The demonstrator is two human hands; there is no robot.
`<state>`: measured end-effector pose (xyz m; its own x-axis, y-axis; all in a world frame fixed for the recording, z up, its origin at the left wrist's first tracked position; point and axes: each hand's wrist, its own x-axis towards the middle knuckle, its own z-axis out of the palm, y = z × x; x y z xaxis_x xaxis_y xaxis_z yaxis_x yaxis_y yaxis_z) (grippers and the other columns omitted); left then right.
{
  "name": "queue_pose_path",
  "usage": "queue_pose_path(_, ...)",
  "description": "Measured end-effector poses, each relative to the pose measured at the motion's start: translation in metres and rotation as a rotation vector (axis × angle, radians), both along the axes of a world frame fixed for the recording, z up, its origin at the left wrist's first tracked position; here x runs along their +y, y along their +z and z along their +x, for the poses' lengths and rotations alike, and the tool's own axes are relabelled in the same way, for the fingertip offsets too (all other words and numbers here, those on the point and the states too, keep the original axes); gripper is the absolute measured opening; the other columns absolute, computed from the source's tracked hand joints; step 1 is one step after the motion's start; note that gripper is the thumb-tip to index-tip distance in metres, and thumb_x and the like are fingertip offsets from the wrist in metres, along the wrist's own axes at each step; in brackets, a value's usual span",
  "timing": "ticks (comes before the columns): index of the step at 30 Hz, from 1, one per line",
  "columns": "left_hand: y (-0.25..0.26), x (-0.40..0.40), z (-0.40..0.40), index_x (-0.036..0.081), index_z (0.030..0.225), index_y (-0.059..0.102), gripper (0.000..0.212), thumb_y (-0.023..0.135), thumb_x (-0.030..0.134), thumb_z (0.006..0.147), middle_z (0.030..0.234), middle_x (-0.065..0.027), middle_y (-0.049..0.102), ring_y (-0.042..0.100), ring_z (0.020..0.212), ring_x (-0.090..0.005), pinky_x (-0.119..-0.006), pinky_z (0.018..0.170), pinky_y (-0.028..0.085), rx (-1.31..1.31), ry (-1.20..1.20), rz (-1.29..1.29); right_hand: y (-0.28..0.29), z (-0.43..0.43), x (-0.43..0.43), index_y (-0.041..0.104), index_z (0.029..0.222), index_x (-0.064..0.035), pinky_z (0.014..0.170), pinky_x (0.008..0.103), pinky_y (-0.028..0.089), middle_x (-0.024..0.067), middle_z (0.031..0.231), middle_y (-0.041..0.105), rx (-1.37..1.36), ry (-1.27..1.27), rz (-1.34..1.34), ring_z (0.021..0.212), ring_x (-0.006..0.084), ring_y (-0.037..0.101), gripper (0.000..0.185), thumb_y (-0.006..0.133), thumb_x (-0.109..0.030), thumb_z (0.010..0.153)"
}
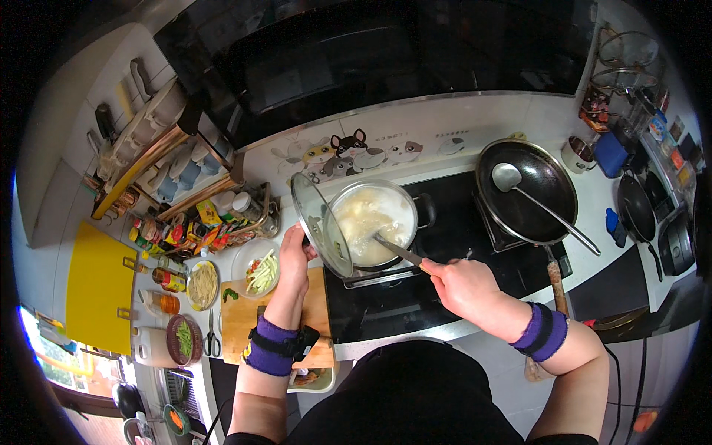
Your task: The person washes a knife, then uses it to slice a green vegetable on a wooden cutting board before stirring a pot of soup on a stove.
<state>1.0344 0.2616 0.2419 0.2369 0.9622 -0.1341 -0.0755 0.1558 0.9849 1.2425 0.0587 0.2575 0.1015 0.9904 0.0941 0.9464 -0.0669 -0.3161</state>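
A pot (414, 214) of cloudy, bubbling liquid with pale food in it stands on the left side of a black glass cooktop (389, 317). My left hand (295, 253) holds a glass lid (321, 225) by its knob, tilted steeply at the pot's left rim. In my right hand (464, 283) is the handle of a utensil (397, 250). Its far end dips into the liquid, so its head is hidden. Beside the pot, on the right burner, sits a black wok (537, 222) with a metal ladle (507, 177) resting in it.
Left of the cooktop lies a wooden cutting board (317, 300). A bowl of cut vegetables (261, 272), a plate of pale strips (202, 285), scissors (211, 336) and a basket of green pieces (184, 340) are near it. The wok's handle (556, 286) juts past the front edge. A range hood (378, 55) hangs above.
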Motion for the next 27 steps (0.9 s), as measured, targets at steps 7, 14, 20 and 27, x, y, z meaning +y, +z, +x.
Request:
queue_pose_path(7,-0.005,0.001,-0.005,0.006,0.098,0.055,0.028,0.046,0.033,0.095,0.071,0.0024,0.052,0.044,0.056,-0.0053,-0.02,0.054,0.038,-0.001,-0.002,0.002,0.001,-0.001,0.005,0.065,0.105,-0.0125,0.05,0.0414,0.049,0.013,0.064,0.062,-0.001,-0.005,-0.026,0.056,0.0314,0.06,0.025,0.057,-0.013,0.081)
queue_pose_path(14,-0.002,-0.003,-0.009,0.007,0.096,0.054,0.028,0.046,0.033,0.095,0.07,0.0026,0.051,0.044,0.055,-0.0052,-0.019,0.053,0.038,-0.005,0.015,0.011,0.023,0.0,-0.004,0.065,0.105,-0.0142,0.052,0.0416,0.05,0.0125,0.066,0.063,-0.042,-0.016,-0.131,0.058,0.0318,0.061,0.025,0.056,-0.014,0.082)
queue_pose_path(20,0.002,-0.01,-0.013,0.007,0.096,0.054,0.027,0.046,0.033,0.095,0.07,0.003,0.051,0.044,0.056,-0.0053,-0.02,0.053,0.038,-0.009,0.016,0.014,0.041,-0.001,-0.008,0.065,0.106,-0.0138,0.054,0.0416,0.05,0.0129,0.068,0.063,-0.079,0.014,-0.203,0.061,0.0316,0.062,0.026,0.056,-0.015,0.082)
queue_pose_path(27,0.002,-0.015,-0.01,0.007,0.095,0.054,0.028,0.046,0.033,0.095,0.07,0.0028,0.051,0.044,0.057,-0.0052,-0.02,0.053,0.039,0.01,0.023,0.003,0.065,0.004,-0.007,0.067,0.104,-0.0117,0.059,0.0409,0.051,0.0145,0.072,0.064,-0.084,0.049,-0.28,0.065,0.0321,0.063,0.025,0.056,-0.015,0.082)
